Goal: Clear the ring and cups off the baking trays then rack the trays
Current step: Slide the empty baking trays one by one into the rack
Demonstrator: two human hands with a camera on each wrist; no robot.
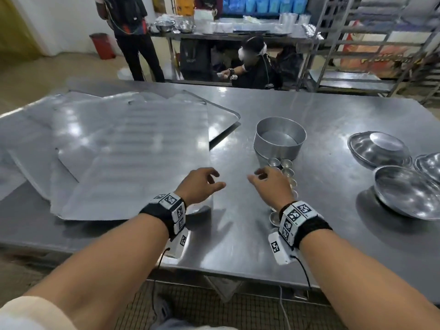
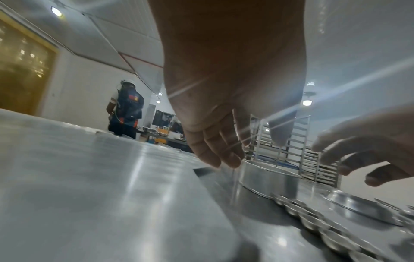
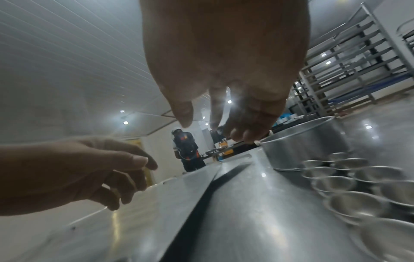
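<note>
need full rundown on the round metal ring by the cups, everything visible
The ring is a plain, dull grey metal band with a straight wall and a thin rim, open at the top. In the head view it appears to be two stacked pieces; a seam runs around the wall partway down. It stands upright on the steel table, right of the baking trays and off them. The small metal cups sit against its near side. Neither hand touches it.
</note>
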